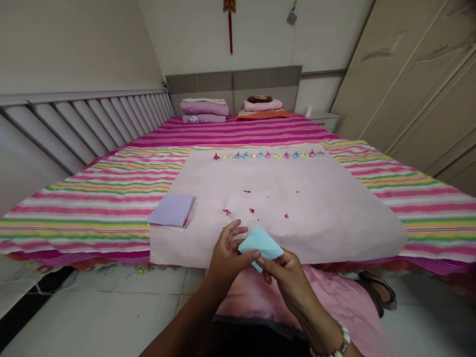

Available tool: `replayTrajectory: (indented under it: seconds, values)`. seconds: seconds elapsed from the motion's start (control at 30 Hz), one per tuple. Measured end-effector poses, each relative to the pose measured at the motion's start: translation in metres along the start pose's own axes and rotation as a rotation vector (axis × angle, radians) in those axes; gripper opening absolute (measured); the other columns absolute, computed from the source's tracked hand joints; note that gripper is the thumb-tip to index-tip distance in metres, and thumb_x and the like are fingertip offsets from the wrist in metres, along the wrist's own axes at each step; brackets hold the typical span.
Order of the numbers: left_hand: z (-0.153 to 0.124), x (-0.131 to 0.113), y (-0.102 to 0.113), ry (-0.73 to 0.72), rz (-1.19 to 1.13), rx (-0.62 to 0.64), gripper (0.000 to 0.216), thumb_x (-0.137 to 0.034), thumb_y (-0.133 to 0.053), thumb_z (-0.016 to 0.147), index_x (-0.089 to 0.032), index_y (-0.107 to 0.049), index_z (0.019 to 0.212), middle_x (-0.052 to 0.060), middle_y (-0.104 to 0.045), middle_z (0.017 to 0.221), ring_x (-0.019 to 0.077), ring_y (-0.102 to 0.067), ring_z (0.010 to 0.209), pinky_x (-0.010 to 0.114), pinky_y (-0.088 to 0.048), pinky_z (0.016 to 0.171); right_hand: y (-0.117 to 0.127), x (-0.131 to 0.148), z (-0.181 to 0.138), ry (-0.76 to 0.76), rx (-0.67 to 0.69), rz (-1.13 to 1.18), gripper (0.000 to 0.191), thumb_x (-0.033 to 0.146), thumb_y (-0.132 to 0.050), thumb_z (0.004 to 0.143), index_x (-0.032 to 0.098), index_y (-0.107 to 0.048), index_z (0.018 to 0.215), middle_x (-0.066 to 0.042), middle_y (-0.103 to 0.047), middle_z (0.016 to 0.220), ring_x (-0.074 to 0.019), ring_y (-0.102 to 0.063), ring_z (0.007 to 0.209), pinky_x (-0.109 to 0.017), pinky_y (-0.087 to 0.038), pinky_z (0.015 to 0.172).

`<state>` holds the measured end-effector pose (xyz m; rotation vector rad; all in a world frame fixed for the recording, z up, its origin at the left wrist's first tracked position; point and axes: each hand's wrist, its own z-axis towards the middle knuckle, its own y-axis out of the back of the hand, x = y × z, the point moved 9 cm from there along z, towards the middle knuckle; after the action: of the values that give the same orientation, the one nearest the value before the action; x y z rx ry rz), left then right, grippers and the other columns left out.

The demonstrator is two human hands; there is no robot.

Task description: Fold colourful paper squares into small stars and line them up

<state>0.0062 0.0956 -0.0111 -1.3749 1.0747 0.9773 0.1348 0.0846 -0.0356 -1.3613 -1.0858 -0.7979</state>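
A light blue sheet of origami paper, folded into a small diamond-like shape, is held up in front of me above the near edge of the bed. My left hand grips its left corner with the thumb on top. At the right corner my right hand pinches it, its thumb across the lower fold. Both thumbs lie close together near the middle of the paper. The fingertips behind the paper are partly hidden. Beyond my hands, small red paper scraps are scattered on a pale sheet.
A stack of coloured paper, lilac on top, lies at the sheet's left. Several small folded paper pieces form a row along its far edge. Striped bedding surrounds it. A pink cushion rests on my lap.
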Motion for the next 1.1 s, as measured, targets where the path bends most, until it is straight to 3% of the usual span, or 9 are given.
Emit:
replayTrajectory:
  seconds: [0.07, 0.13, 0.2, 0.37, 0.6, 0.73, 0.87, 1.0, 1.1]
  values:
    - [-0.002, 0.008, -0.012, 0.058, -0.075, 0.063, 0.058, -0.024, -0.079, 0.063, -0.017, -0.057, 0.117, 0.011, -0.064, 0.109, 0.0206, -0.062, 0.088, 0.032, -0.049, 0.074, 0.003, 0.003, 0.0, 0.027, -0.035, -0.012, 0.024, 0.033, -0.078, 0.066, 0.015, -0.062, 0.061, 0.005, -0.051, 0.044, -0.0076, -0.042, 0.04, -0.021, -0.032, 0.043]
    - [-0.008, 0.01, -0.03, 0.092, -0.115, 0.219, 0.032, -0.032, -0.068, 0.075, -0.012, -0.066, 0.1, 0.01, -0.069, 0.09, 0.0211, -0.064, 0.082, 0.033, -0.048, 0.074, 0.005, 0.004, 0.0, 0.031, -0.057, -0.029, 0.025, 0.033, -0.079, 0.064, 0.015, -0.061, 0.06, 0.006, -0.048, 0.044, -0.0076, -0.04, 0.041, -0.021, -0.03, 0.042]
    - [-0.011, 0.007, -0.038, 0.089, -0.1, 0.282, 0.026, -0.036, -0.063, 0.08, -0.011, -0.07, 0.086, 0.008, -0.07, 0.077, 0.0209, -0.064, 0.077, 0.033, -0.047, 0.073, 0.006, 0.004, 0.0, 0.021, -0.054, -0.04, 0.026, 0.032, -0.08, 0.061, 0.016, -0.061, 0.059, 0.006, -0.046, 0.045, -0.0076, -0.038, 0.043, -0.021, -0.029, 0.042]
    - [-0.006, 0.005, -0.017, 0.117, 0.039, 0.106, 0.025, -0.034, -0.075, 0.068, -0.012, -0.071, 0.078, 0.003, -0.068, 0.07, 0.017, -0.06, 0.07, 0.03, -0.045, 0.071, 0.005, 0.015, -0.001, 0.088, -0.025, -0.037, 0.017, 0.028, -0.079, 0.064, 0.017, -0.066, 0.065, 0.004, -0.051, 0.057, -0.0093, -0.039, 0.053, -0.021, -0.032, 0.049]
    - [-0.009, 0.017, -0.027, 0.147, -0.057, 0.189, 0.027, -0.033, -0.075, 0.07, -0.014, -0.07, 0.089, 0.004, -0.069, 0.08, 0.016, -0.061, 0.08, 0.027, -0.046, 0.074, 0.014, 0.021, -0.002, 0.151, -0.128, -0.014, 0.019, 0.031, -0.077, 0.068, 0.018, -0.065, 0.06, 0.004, -0.048, 0.054, -0.0106, -0.038, 0.054, -0.023, -0.035, 0.054]
    - [-0.006, 0.023, -0.023, 0.204, -0.181, 0.189, 0.022, -0.032, -0.074, 0.073, -0.011, -0.069, 0.079, 0.002, -0.063, 0.069, 0.0086, -0.054, 0.064, 0.021, -0.044, 0.065, 0.006, 0.022, -0.001, 0.142, 0.042, 0.06, 0.022, 0.04, -0.074, 0.071, 0.018, -0.07, 0.07, 0.001, -0.055, 0.062, -0.0142, -0.045, 0.062, -0.026, -0.039, 0.061]
    - [-0.011, 0.023, -0.029, 0.343, -0.396, 0.326, 0.023, -0.025, -0.078, 0.07, -0.01, -0.065, 0.083, 0.001, -0.06, 0.071, 0.0036, -0.047, 0.055, 0.016, -0.039, 0.055, -0.006, 0.024, -0.003, 0.078, 0.256, 0.268, 0.038, 0.043, -0.074, 0.068, 0.02, -0.071, 0.098, -0.006, -0.066, 0.085, -0.0215, -0.055, 0.08, -0.033, -0.043, 0.078]
    - [-0.028, 0.035, -0.042, 0.554, -0.53, 0.482, 0.026, -0.023, -0.078, 0.07, -0.011, -0.063, 0.088, -0.003, -0.053, 0.065, 0.002, -0.044, 0.05, 0.014, -0.037, 0.051, -0.007, 0.018, -0.003, -0.003, 0.255, 0.341, 0.057, 0.021, -0.083, 0.056, 0.024, -0.067, 0.111, -0.006, -0.067, 0.106, -0.0233, -0.058, 0.098, -0.034, -0.043, 0.088]
    - [-0.037, 0.046, -0.049, 0.641, -0.632, 0.521, 0.026, -0.021, -0.079, 0.069, -0.013, -0.06, 0.085, -0.006, -0.046, 0.06, 0.0025, -0.044, 0.049, 0.013, -0.034, 0.049, -0.009, 0.013, -0.003, -0.025, 0.271, 0.34, 0.053, 0.02, -0.085, 0.053, 0.023, -0.069, 0.104, -0.005, -0.068, 0.102, -0.0214, -0.061, 0.091, -0.031, -0.046, 0.081]
